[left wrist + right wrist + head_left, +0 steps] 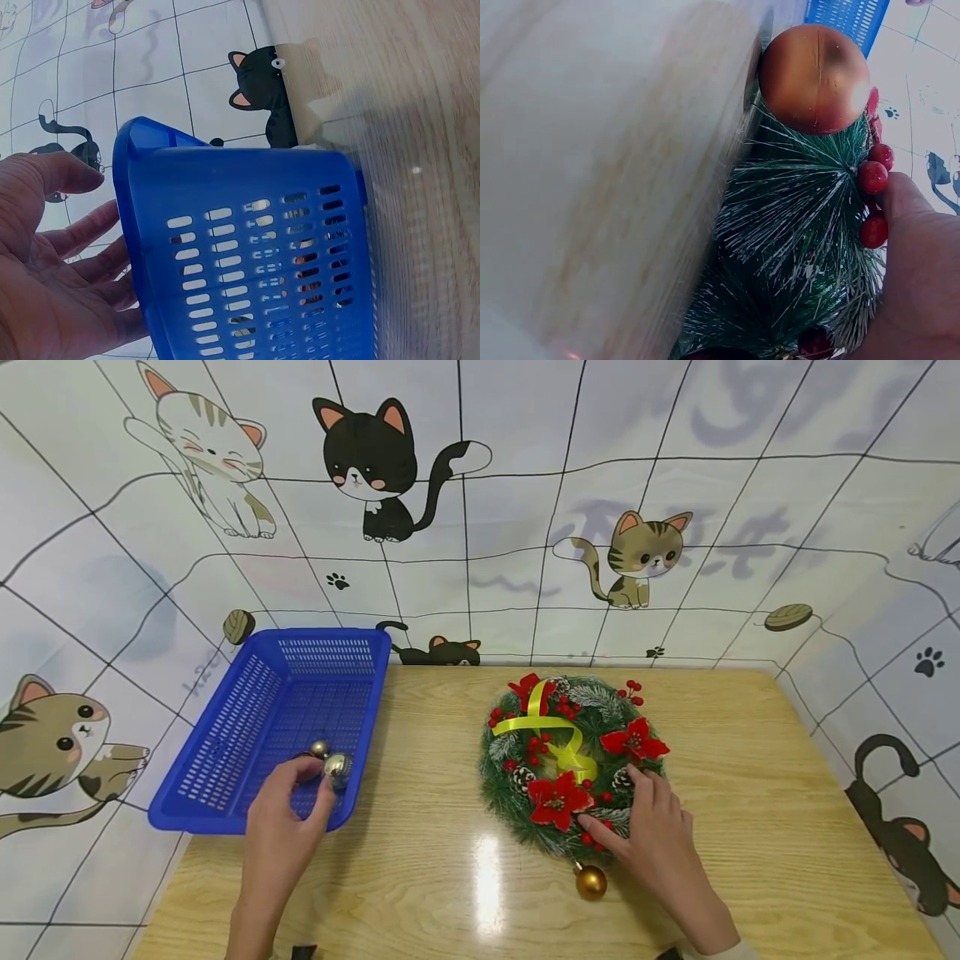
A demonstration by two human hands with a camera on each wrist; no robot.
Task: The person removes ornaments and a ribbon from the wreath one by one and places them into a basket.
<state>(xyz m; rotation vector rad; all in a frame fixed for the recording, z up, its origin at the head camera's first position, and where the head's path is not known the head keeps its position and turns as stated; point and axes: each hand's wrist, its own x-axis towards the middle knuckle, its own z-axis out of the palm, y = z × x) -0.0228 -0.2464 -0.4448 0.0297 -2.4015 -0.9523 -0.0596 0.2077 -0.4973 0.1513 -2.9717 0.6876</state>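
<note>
My left hand reaches over the near rim of a blue plastic basket, thumb and index finger apart beside a shiny gold ball ornament. A smaller gold ball lies just behind it. In the left wrist view the left fingers are loosely spread behind the basket wall. My right hand rests on the near right part of a green wreath, thumb and fingers spread across it. Red berries touch the right thumb. A copper-gold ball hangs at the wreath's near edge.
Red poinsettias, pinecones and a yellow ribbon decorate the wreath. Both lie on a light wooden table. A cat-patterned cloth backdrop rises behind and along both sides.
</note>
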